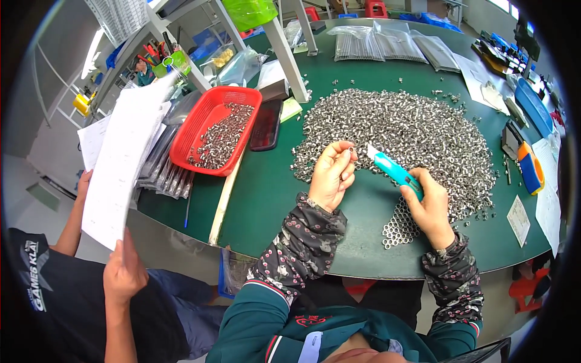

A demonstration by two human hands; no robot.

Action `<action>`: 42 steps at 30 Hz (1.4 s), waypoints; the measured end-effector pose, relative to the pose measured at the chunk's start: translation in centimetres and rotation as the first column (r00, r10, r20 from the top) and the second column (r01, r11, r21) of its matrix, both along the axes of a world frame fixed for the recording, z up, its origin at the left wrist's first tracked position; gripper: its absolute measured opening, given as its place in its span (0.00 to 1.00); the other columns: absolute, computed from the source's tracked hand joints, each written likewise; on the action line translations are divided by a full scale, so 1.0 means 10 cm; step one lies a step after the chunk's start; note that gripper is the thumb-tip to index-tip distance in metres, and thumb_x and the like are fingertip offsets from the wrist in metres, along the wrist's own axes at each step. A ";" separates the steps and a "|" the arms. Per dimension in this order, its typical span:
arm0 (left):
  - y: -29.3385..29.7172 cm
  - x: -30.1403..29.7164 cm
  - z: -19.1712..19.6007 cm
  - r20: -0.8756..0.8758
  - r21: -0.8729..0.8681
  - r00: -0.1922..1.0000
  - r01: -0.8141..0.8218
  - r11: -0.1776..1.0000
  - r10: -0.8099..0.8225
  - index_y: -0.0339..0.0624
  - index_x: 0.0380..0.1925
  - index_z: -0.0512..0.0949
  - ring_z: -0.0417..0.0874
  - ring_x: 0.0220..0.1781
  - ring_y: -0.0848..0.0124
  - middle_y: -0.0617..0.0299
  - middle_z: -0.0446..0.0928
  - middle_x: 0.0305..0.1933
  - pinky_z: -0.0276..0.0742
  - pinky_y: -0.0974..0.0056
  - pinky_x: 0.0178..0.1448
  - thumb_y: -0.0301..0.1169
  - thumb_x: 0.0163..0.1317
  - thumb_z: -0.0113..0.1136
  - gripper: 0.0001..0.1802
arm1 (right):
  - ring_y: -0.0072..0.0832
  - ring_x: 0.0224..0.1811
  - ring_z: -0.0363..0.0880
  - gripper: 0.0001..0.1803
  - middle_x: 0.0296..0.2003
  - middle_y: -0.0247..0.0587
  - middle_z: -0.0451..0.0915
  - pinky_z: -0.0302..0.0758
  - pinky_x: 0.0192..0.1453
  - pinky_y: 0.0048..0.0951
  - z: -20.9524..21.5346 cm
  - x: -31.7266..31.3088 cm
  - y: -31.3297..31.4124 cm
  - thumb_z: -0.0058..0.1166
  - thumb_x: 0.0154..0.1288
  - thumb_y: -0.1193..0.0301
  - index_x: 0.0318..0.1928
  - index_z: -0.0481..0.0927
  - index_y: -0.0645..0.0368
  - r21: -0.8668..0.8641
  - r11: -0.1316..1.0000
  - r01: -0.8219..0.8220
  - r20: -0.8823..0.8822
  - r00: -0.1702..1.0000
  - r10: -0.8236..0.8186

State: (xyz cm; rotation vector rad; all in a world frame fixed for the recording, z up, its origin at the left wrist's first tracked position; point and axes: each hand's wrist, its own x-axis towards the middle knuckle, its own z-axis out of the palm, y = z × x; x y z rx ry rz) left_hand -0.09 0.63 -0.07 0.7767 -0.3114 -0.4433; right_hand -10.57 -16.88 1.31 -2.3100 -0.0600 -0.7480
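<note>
My left hand (332,174) pinches a small metal ring (351,149) between thumb and fingertips, raised just above the green table (272,187). My right hand (431,209) grips a teal utility knife (394,171) whose blade points up-left toward the ring, a short gap away. Behind both hands spreads a large heap of small silver rings (399,130). A smaller cluster of rings (399,230) lies flat under my right wrist.
A red basket (200,124) with more rings stands at the left, a black phone (266,124) beside it. Clear bags (387,45) lie at the back. An orange-and-blue tool (531,167) sits right. A person at the left holds sheets of paper (124,160).
</note>
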 end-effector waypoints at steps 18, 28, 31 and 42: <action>-0.01 0.00 -0.02 0.021 0.008 0.999 0.045 0.999 -0.045 0.41 0.34 0.69 0.57 0.16 0.85 0.69 0.65 0.23 0.50 0.81 0.14 0.30 0.59 0.49 0.06 | 0.40 0.23 0.74 0.13 0.22 0.46 0.74 0.68 0.26 0.33 0.03 -0.01 0.00 0.52 0.52 0.65 0.35 0.72 0.60 0.029 0.986 -0.161 -0.155 0.974 0.164; -0.01 0.01 -0.06 0.013 0.067 0.999 0.034 0.997 -0.035 0.41 0.29 0.71 0.56 0.15 0.86 0.70 0.65 0.20 0.49 0.81 0.15 0.31 0.58 0.50 0.06 | 0.40 0.21 0.73 0.13 0.20 0.45 0.73 0.68 0.24 0.34 0.03 -0.01 0.00 0.52 0.52 0.64 0.35 0.72 0.59 -0.026 0.993 -0.112 -0.184 0.977 0.105; -0.01 0.01 -0.08 0.009 0.082 1.000 0.025 0.996 -0.026 0.41 0.29 0.71 0.57 0.14 0.86 0.70 0.65 0.20 0.50 0.81 0.15 0.32 0.59 0.49 0.06 | 0.40 0.21 0.73 0.13 0.20 0.45 0.73 0.67 0.24 0.34 0.03 -0.01 0.02 0.52 0.51 0.64 0.35 0.72 0.59 -0.072 0.994 -0.082 -0.139 0.988 0.071; -0.02 0.01 -0.07 -0.012 0.165 1.000 -0.006 0.986 0.009 0.40 0.28 0.70 0.56 0.14 0.86 0.70 0.64 0.19 0.48 0.80 0.13 0.34 0.60 0.47 0.08 | 0.37 0.23 0.73 0.13 0.22 0.41 0.72 0.68 0.24 0.33 0.00 0.00 0.01 0.54 0.49 0.66 0.34 0.71 0.58 -0.246 0.969 -0.019 0.006 1.000 0.021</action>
